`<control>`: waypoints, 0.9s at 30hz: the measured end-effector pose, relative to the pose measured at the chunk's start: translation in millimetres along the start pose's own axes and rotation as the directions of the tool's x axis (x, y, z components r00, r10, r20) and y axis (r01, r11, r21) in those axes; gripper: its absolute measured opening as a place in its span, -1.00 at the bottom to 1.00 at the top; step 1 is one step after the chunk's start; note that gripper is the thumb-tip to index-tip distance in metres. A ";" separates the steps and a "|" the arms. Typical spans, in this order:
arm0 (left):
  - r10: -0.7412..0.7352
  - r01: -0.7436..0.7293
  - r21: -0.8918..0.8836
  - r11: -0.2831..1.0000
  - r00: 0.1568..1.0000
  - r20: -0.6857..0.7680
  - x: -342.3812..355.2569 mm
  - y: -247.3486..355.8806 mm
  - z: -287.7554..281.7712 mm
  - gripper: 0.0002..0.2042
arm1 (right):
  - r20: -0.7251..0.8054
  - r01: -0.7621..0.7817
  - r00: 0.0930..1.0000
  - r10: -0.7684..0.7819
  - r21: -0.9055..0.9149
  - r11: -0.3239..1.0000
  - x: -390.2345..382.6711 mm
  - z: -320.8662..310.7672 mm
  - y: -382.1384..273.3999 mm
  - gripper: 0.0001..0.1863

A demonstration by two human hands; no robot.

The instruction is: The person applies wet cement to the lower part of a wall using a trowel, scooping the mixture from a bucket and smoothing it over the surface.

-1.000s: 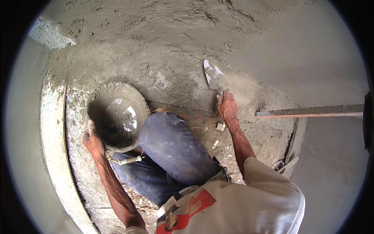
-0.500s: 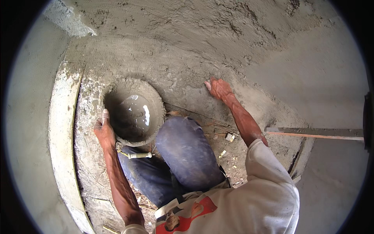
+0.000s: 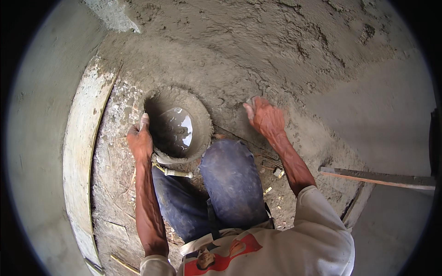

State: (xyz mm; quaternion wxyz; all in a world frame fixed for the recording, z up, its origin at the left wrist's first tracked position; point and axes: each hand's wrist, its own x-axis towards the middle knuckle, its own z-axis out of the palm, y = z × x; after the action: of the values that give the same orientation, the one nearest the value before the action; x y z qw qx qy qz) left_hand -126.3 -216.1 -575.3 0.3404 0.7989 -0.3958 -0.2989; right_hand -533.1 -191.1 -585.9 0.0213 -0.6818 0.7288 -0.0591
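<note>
A mortar-caked bucket (image 3: 199,108) stands tilted in front of my left knee, with wet grey slurry (image 3: 177,131) and shiny water inside. My left hand (image 3: 140,140) grips its left rim, the thumb over the edge. The bucket's handle with a pale grip (image 3: 178,173) hangs at its near side against my leg. Against the rough wet mortar (image 3: 221,83) at the foot of the wall, my right hand (image 3: 267,117) is closed, fingers curled and thumb pointing left. Whatever those fingers may hold is hidden behind the hand.
A pale, mortar-spotted board (image 3: 80,152) runs along the left wall. On the right, a straight wooden strip (image 3: 377,177) juts out near my elbow. My bent knee (image 3: 232,161) is beside the bucket. Small debris (image 3: 278,173) litters the ground under my right arm.
The view has shifted, so the bucket and left hand appear farther right. My right hand has turned slightly at the mortar; the left keeps its hold on the rim.
</note>
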 end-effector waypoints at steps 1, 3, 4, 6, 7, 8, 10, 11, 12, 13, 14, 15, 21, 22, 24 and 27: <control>0.013 -0.013 0.014 1.000 1.000 -0.006 0.6 -0.5 1.3 -0.38 | -0.079 0.210 0.976 -0.204 0.072 0.975 -8.0 -0.6 -17.7 -0.51; -0.004 0.004 0.028 1.000 1.000 -0.001 0.4 5.1 -0.5 -0.36 | -0.172 0.420 0.902 -0.397 0.133 0.898 -13.3 2.0 -35.4 -0.51; -0.003 0.003 0.000 1.000 1.000 0.003 -3.5 10.5 1.7 -0.36 | -0.110 0.388 0.921 -0.374 0.191 0.901 -14.3 3.6 -38.6 -0.49; -0.007 0.007 -0.015 1.000 1.000 0.013 -1.3 6.7 4.4 -0.38 | -0.042 0.356 0.933 -0.357 0.246 0.901 -18.2 14.3 -27.5 -0.47; -0.010 0.010 -0.018 1.000 1.000 0.006 0.2 0.7 1.8 -0.38 | 0.081 0.176 0.976 -0.202 0.248 0.953 -21.8 26.0 -0.1 -0.45; -0.018 0.017 -0.038 0.999 1.000 -0.004 1.7 -8.0 -6.5 -0.39 | 0.201 -0.006 0.979 -0.043 0.234 0.972 -23.8 33.1 22.2 -0.42; -0.052 0.052 -0.111 0.992 0.999 0.010 7.3 -31.6 -21.3 -0.44 | 0.413 -0.025 0.910 -0.044 0.159 0.987 -51.0 27.9 52.0 -0.37; -0.059 0.059 -0.109 0.992 0.998 0.007 9.3 -37.8 -21.7 -0.44 | 0.419 -0.021 0.907 -0.049 0.160 0.987 -61.5 29.4 56.6 -0.37; -0.065 0.066 -0.132 0.989 0.998 0.008 10.8 -44.2 -22.7 -0.44 | 0.503 0.096 0.854 -0.134 0.101 0.990 -70.3 32.9 59.6 -0.37; -0.068 0.069 -0.158 0.985 0.998 0.011 11.1 -47.3 -23.2 -0.44 | 0.584 0.214 0.786 -0.203 0.051 0.975 -74.8 36.7 60.8 -0.37; -0.063 0.065 -0.160 0.985 0.998 0.014 11.2 -42.1 -21.3 -0.44 | 0.581 0.211 0.789 -0.199 0.048 0.976 -70.8 48.9 61.3 -0.37; -0.062 0.064 -0.145 0.987 0.998 0.021 11.1 -36.6 -17.7 -0.43 | 0.512 0.248 0.819 -0.259 0.092 0.965 -60.0 67.4 57.7 -0.38; -0.080 0.080 -0.104 0.991 0.997 0.001 8.1 -23.3 -13.5 -0.43 | 0.403 0.356 0.840 -0.364 0.098 0.929 16.4 76.4 18.4 -0.40; -0.081 0.081 -0.115 0.990 0.997 0.005 9.0 -25.0 -15.8 -0.44 | 0.375 0.312 0.874 -0.310 0.056 0.948 19.1 72.5 14.0 -0.40; -0.081 0.081 -0.120 0.989 0.997 0.001 8.8 -28.8 -21.1 -0.45 | 0.329 0.384 0.867 -0.375 0.041 0.922 16.6 58.9 14.8 -0.41; -0.043 0.044 -0.218 0.975 0.999 0.012 3.0 -40.9 -23.5 -0.48 | 0.295 0.469 0.841 -0.453 0.022 0.883 -6.1 67.5 29.1 -0.41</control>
State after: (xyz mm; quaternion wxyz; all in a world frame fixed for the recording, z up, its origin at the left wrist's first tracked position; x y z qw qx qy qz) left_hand -89.8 -192.8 -594.0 0.4179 0.7641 -0.3442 -0.3508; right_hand -554.0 -187.0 -656.6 0.0963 -0.8384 0.5335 0.0575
